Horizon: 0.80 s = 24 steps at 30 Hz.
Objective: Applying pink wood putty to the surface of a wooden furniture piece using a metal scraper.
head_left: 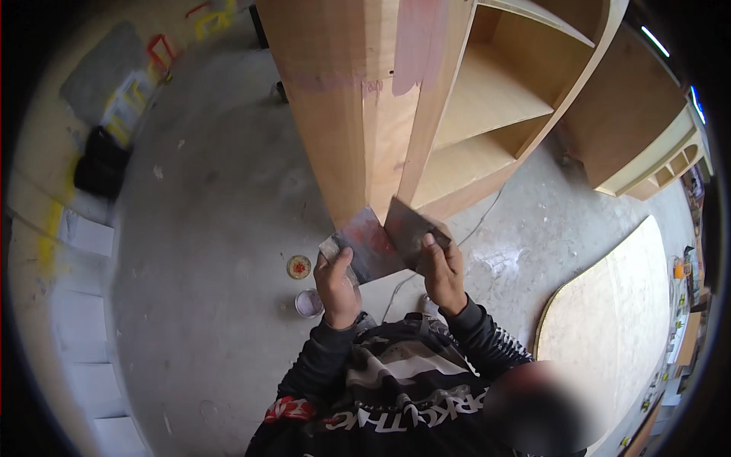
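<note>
Grey floor [205,198] | left hand [337,291] grips red-smeared plate [369,242] | right hand [445,276] grips dark blade [406,232]

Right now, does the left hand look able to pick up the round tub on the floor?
Probably not: the left hand is busy holding a smeared flat plate, and the round tub stands on the floor, apparently well below the hand. Its top looks uncovered, though.

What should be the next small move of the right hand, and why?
Probably to draw the dark blade across the flat plate: the right hand holds the blade close against the plate, which the left hand grips, and reddish smears lie on the plate's face.
</note>
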{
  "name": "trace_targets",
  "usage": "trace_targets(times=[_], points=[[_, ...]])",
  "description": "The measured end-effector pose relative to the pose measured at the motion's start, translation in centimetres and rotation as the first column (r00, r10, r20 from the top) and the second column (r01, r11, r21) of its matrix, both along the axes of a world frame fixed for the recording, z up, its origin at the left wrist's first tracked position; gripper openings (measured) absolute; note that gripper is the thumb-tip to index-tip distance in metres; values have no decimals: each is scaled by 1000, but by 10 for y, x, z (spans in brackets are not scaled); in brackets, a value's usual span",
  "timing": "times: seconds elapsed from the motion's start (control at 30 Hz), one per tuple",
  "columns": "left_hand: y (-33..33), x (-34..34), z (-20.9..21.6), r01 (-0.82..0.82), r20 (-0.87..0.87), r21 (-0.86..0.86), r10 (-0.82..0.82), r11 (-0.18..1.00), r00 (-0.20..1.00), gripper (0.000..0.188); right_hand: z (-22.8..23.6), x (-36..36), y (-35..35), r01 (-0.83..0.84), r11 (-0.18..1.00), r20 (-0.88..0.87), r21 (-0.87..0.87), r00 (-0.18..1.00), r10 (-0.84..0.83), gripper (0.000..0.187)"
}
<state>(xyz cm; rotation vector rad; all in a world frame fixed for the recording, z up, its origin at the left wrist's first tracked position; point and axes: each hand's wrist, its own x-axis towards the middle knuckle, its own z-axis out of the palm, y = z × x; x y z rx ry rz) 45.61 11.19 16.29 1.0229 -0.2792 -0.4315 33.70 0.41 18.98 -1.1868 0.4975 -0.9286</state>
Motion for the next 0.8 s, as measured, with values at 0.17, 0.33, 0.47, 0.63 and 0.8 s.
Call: trace_targets(times=[0.17,0.33,0.47,0.63,0.8], points=[[-8,4,-8,-149,-181,-13,144,989,973,24,-23,-58,-38,-488,836,-511,-252,800,313,23],[-25,0,-18,-165,-189,101,182,981,965,27,-36,-57,-55,-99,900,-98,425,983,155,22],[-53,-48,8,131,-731,-324,-335,937,594,24,-36,-37,-109,-573,427,556,699,812,180,24],[-86,-98,27,276,-754,-339,-436,899,492,19,-57,-25,-123,-456,461,386,761,890,243,31],[-114,-70,12,122,-604,-23,-111,992,789,16,-106,-83,-143,-672,478,190,566,671,717,39]])
